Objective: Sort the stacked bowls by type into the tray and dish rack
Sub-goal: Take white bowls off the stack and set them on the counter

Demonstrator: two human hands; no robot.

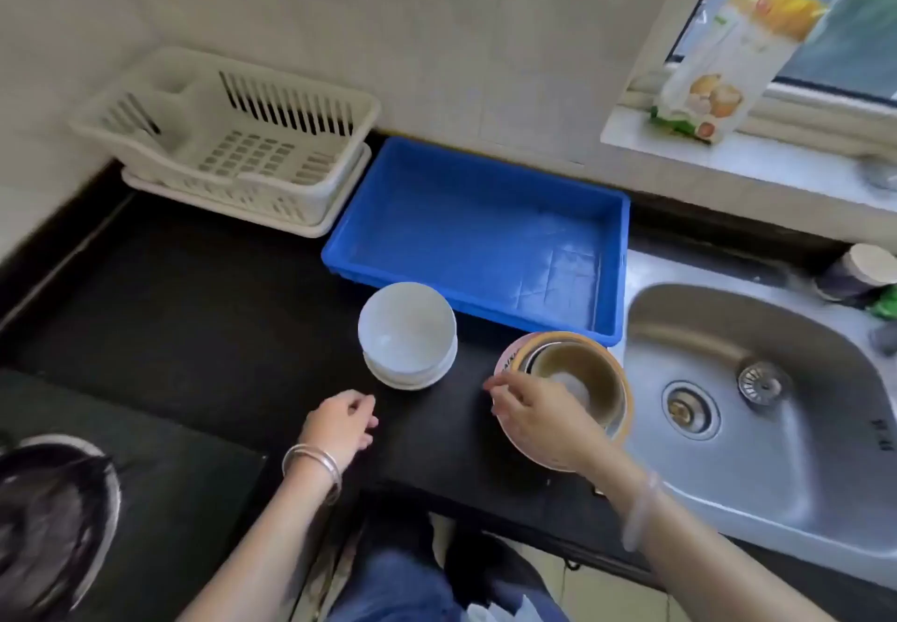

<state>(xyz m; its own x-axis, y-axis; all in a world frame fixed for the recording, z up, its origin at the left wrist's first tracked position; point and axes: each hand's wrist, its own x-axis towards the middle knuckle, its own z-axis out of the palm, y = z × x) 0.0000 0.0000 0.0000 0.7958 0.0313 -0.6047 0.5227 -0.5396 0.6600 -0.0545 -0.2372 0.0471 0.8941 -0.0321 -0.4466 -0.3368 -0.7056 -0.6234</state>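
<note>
A stack of white bowls (407, 335) stands on the black counter just in front of the blue tray (480, 228), which has nothing in it. To the right is a second stack of mixed bowls (582, 369): a pink outer bowl with tan and metal ones nested inside. My right hand (539, 417) rests on that stack's near rim, fingers curled over the edge. Just below and left of the white stack, my left hand (342, 422) hovers loosely curled and holds nothing. The cream dish rack (233, 145) sits at the back left, with no dishes in it.
A steel sink (757, 403) lies right of the mixed stack. A dark pan (53, 519) sits on the stove at the lower left. A carton (728, 63) stands on the window sill, and a jar (859, 272) sits behind the sink.
</note>
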